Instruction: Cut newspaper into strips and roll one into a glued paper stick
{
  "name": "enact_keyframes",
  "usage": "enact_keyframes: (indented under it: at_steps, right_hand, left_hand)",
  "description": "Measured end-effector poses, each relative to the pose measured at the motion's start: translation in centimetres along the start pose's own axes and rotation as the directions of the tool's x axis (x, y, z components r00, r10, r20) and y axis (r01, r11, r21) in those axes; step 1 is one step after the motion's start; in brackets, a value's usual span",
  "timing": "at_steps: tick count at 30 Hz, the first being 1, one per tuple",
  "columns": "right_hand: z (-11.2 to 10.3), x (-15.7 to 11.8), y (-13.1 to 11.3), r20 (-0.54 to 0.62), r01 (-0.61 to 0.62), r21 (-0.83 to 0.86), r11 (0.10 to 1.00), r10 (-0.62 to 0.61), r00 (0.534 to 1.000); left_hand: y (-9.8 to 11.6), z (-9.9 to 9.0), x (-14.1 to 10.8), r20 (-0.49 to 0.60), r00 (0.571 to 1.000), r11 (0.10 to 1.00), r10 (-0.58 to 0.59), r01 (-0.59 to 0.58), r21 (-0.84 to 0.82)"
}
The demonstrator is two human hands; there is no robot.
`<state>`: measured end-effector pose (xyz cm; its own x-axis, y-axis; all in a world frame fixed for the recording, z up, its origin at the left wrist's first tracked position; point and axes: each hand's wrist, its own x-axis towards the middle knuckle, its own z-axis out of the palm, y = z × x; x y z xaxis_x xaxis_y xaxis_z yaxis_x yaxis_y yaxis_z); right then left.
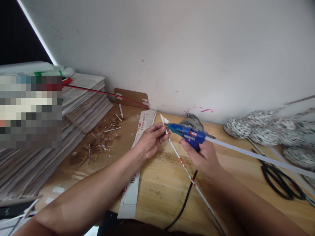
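My left hand point(153, 140) pinches a thin rolled paper stick point(181, 160) near its upper end, where a loose white paper corner flares out. The stick slants down to the right between my forearms, printed with red marks. In my right hand point(203, 155) is a blue glue gun point(188, 136), its small light glowing red. The nozzle points left and meets or nearly meets the paper by my left fingertips. A long whitish glue stick point(246, 153) juts from the back of the gun. Beneath my left wrist lies a newspaper strip point(131, 193) on the wooden table.
Tall stacks of cut newspaper point(86, 111) stand at left. Paper scraps point(105, 137) litter a stained brown patch. Black scissors point(280, 180) and coiled paper braids point(261, 127) lie at right. A dark cord point(185, 200) crosses the table point(157, 183); a brown board point(130, 98) leans on the wall.
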<state>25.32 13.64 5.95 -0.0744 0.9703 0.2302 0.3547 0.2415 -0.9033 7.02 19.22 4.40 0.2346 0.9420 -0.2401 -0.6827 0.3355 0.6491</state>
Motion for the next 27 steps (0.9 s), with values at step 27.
enact_keyframes:
  at_steps: [27]
  right_hand:
    - [-0.1, -0.1, 1.4, 0.032, 0.029, -0.086, 0.996, -0.026, 0.999]
  left_hand:
    - [-0.3, -0.2, 0.1, 0.034, 0.999, 1.0, 0.01, -0.011, 0.028]
